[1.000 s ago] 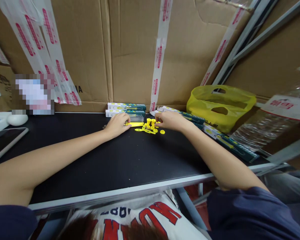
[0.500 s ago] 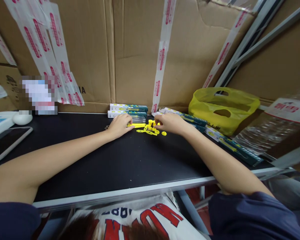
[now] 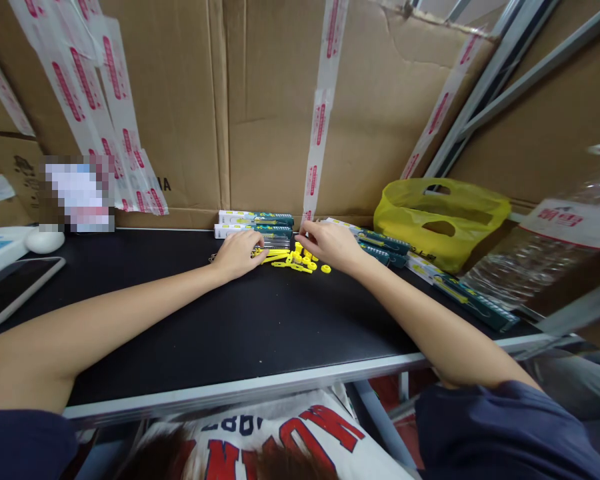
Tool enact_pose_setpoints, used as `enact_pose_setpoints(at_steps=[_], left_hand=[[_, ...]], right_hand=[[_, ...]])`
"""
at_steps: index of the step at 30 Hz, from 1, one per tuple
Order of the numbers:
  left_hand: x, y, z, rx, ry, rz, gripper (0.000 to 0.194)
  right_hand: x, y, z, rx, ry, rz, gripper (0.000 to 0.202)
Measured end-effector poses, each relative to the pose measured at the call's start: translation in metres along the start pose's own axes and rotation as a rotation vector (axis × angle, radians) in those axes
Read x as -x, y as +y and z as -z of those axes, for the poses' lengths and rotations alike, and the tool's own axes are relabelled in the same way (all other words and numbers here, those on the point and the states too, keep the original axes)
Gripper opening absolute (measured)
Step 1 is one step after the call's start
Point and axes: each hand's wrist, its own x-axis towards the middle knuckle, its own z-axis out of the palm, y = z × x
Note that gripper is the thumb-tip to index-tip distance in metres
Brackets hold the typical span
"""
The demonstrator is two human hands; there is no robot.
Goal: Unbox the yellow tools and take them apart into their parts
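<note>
"Yellow plastic strips (image 3: 279, 255), then: which way do we have them pointing?"

"Sideways. Their long axes run roughly left to right, fanned slightly, from our left hand (image 3: 239, 255) toward the small round yellow parts (image 3: 307, 261). They lie toward the back of our black tabletop (image 3: 230, 320)."

"And our room to move?"

"Bare surface stretches from the strips to the pale front edge (image 3: 260, 385). Behind, we're tighter: clear plastic tubes (image 3: 276, 244), then slim printed cartons (image 3: 253, 231) before the cardboard. More cartons (image 3: 460, 290) slant down our right side, beside the yellow plastic bag (image 3: 440, 223) (handles up, rather crumpled)."

"How are our hands?"

"Our left curls palm-down at the strips' left end, thumb toward them, finger gap narrow; we can't make out a firm grip. Our right hand (image 3: 330, 245) arches just above the round parts, fingers bent, its thumb reaching left. Whether we're pinching one, we can't see."
</note>
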Motion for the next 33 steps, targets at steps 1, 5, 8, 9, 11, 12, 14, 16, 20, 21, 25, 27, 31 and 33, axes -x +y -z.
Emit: enact_pose_setpoints(at_steps=[1,5,8,9,11,12,14,16,20,21,25,27,31,33], left_hand=[[0.0,0.0,0.0,-0.001,-0.006,-0.009,0.02],[0.001,-0.001,-0.001,-0.019,-0.039,-0.035,0.028],[0.001,-0.002,-0.003,-0.037,-0.051,-0.021,0.022],[0.001,-0.002,-0.003,-0.041,-0.051,-0.014,0.02],[0.001,-0.003,-0.003,-0.047,-0.047,-0.001,0.017],[0.002,-0.003,-0.003,-0.049,-0.042,0.005,0.016],[0.002,-0.003,-0.003,-0.052,-0.03,0.016,0.014],[0.002,-0.003,-0.003,-0.042,-0.025,0.023,0.015],[0.002,-0.003,-0.003,-0.026,-0.039,0.036,0.02],[0.001,-0.003,-0.003,-0.029,-0.042,0.037,0.022],[0.001,-0.002,-0.003,-0.045,-0.041,0.035,0.024],[0.001,-0.002,-0.003,-0.043,-0.039,0.038,0.024],[0.001,-0.002,-0.003,-0.034,-0.051,0.033,0.024],[0.001,-0.002,-0.003,-0.038,-0.053,0.029,0.024]], right_hand=[[0.0,0.0,-0.001,-0.012,0.0,0.008,0.026],[0.0,0.0,-0.006,-0.043,0.007,0.029,0.024],[0.0,-0.003,-0.007,-0.042,0.0,0.039,0.024],[0.0,-0.004,-0.008,-0.04,-0.003,0.044,0.024],[0.001,-0.005,-0.008,-0.035,-0.003,0.05,0.024],[0.001,-0.006,-0.009,-0.033,-0.004,0.051,0.025],[0.002,-0.007,-0.009,-0.033,-0.01,0.052,0.025],[0.002,-0.007,-0.01,-0.039,-0.017,0.055,0.025],[0.002,-0.008,-0.009,-0.063,-0.014,0.063,0.025],[0.002,-0.009,-0.009,-0.065,-0.01,0.063,0.025],[0.003,-0.012,-0.012,-0.07,0.005,0.083,0.024],[0.004,-0.014,-0.014,-0.076,0.01,0.099,0.025],[0.005,-0.017,-0.017,-0.071,-0.001,0.114,0.025],[0.005,-0.018,-0.017,-0.067,-0.008,0.119,0.025]])
